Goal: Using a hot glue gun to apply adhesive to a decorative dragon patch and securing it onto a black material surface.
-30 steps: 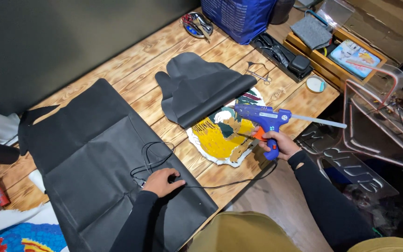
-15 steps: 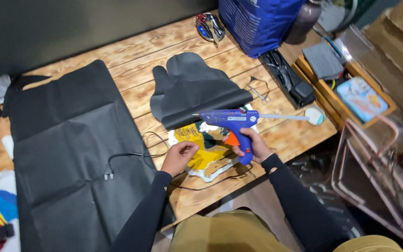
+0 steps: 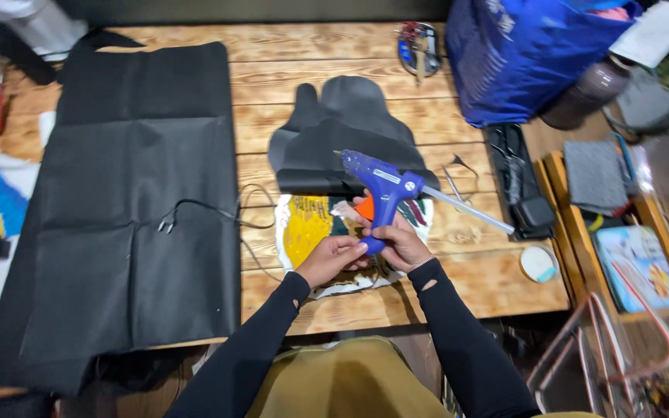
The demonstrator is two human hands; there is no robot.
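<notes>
The right hand [image 3: 404, 244] gripped the handle of the blue glue gun [image 3: 385, 190], holding it upright over the patch [image 3: 307, 228] near the front of the desk [image 3: 474, 279]. The left hand [image 3: 334, 259], which half a second ago was hanging open beside the gun, had come to the butt of the handle and now touched it with bent fingers; I cannot tell if it really gripped. The cord [image 3: 203, 209] lay left of the gun, its plug loose on the black sheet [image 3: 133, 193]. Behind the gun lay folded black felt [image 3: 342, 131]. So both hands were now on the gun.
</notes>
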